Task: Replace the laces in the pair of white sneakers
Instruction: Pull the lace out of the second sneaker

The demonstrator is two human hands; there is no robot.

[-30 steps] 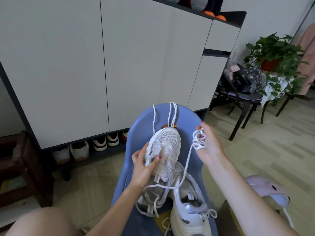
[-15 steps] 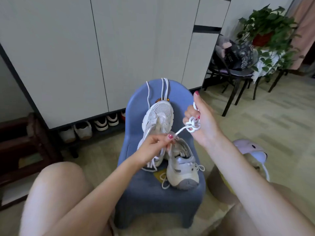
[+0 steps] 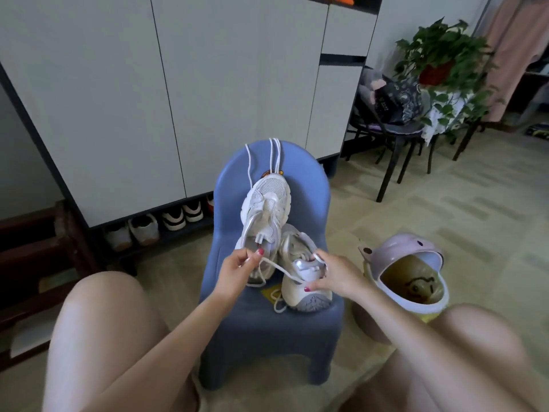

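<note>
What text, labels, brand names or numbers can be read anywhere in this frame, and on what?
None can be read.
Yellow tag on the blue chair under the sneakers: any print too blurred to read.
Dark bag on the black chair: pale markings, too small to read.
Bin liner: a drawn smiley face, no words.

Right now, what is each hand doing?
Left hand: pinching the white lace.
Right hand: fingers curled round the same lace, against the front sneaker.
</note>
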